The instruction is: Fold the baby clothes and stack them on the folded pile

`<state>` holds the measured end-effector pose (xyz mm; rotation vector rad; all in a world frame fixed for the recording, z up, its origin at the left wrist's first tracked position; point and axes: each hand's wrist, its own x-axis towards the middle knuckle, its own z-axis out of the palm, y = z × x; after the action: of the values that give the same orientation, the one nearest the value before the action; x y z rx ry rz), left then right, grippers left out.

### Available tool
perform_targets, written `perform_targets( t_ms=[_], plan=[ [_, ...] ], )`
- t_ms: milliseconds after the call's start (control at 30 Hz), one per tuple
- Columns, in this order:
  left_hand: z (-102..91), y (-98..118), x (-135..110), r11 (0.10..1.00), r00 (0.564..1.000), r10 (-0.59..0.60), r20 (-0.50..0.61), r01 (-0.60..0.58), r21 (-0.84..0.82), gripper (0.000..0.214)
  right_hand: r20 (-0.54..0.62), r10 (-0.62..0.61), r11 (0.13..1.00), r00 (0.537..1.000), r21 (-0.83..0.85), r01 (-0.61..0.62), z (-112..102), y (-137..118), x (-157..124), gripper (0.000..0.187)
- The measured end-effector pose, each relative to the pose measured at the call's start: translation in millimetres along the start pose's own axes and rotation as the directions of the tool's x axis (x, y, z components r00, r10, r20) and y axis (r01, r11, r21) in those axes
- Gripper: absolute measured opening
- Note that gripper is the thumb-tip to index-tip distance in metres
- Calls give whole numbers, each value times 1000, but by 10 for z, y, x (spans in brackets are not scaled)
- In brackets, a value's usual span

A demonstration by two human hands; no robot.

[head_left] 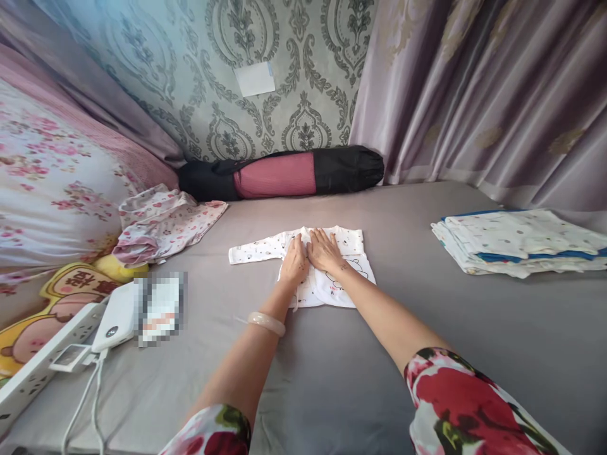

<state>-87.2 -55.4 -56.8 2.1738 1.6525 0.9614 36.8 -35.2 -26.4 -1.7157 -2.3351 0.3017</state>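
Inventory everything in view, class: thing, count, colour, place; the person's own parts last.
Shirt: 1, white, centre
Sheet: 1, grey, beneath shirt
Folded stack: 1, white and blue, right
Printed cloth: 1, white and pink, left
Roll: 1, black and pink, back
Wall: 1, grey, back
Paper: 1, white, on wall
Curtains: 2, mauve, left and right
Floral fabric: 1, white and pink, far left
Cushion: 1, yellow and pink, left
Power strip: 1, white, lower left
Device: 1, white, beside power strip
Cables: at least 2, white, lower left
Blurred item: 1, mostly white, beside device
Bangle: 1, pale, lower centre
Sleeves: 2, red floral, lower edge
Left hand: 1, bare, on shirt
Right hand: 1, bare, on shirt
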Motion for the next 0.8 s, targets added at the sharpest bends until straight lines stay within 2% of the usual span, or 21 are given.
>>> perform_targets(
  t_ms=[133,300,533,667,800],
  plan=[
    [-6,9,-2,1000,1000,-13,1,13,-26,55,-8,-2,1000,1000,-7,2,48,31,12,58],
    [-17,36,-5,999,1000,-10,-22,9,-42,55,68,15,1000,998,4,-15,-33,9,68,59],
    [-46,76,1,994,997,-62,-52,57,-99,50,51,-73,997,996,36,71,-44,-82,110,54],
    [-67,75,-8,996,999,-19,-42,15,-87,50,1,-80,985,997,152,79,-22,-61,104,52],
    [-75,108,-6,999,1000,27,-15,-27,-28,44,-134,-96,925,986,353,138,-74,60,28,49]
  ],
)
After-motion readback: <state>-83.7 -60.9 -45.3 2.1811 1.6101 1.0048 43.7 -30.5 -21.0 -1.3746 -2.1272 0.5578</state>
